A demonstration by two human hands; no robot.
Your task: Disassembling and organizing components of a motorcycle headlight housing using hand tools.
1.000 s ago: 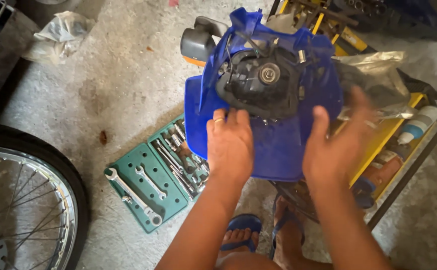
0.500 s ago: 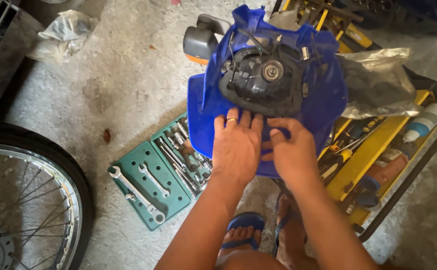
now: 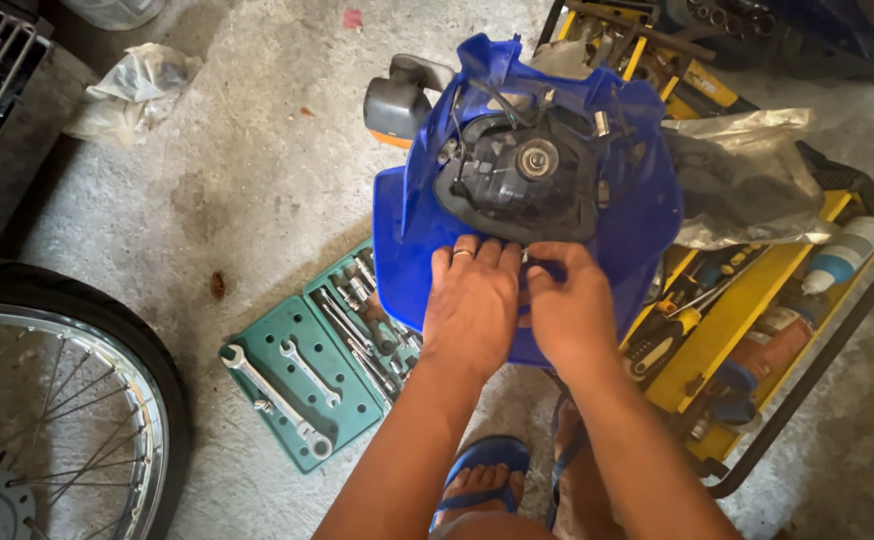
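Blue fairing (image 3: 617,230) upright over the feet, black headlight housing (image 3: 522,180) seated inside, wires attached — removal unfinished. Left hand (image 3: 472,310) flat against the fairing's lower edge, fingers extended, gripping nothing. Right hand (image 3: 567,305) beside it, fingertips pinched on a small part — kind indiscernible. Green wrench tray (image 3: 302,390) left of the fairing.

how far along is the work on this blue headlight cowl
Done: the blue cowl is off any bike, inner side up, black headlight housing exposed. In hand: left hand and right hand work at its lower edge. Left: housing sits in place; wrenches lie in the green tray.
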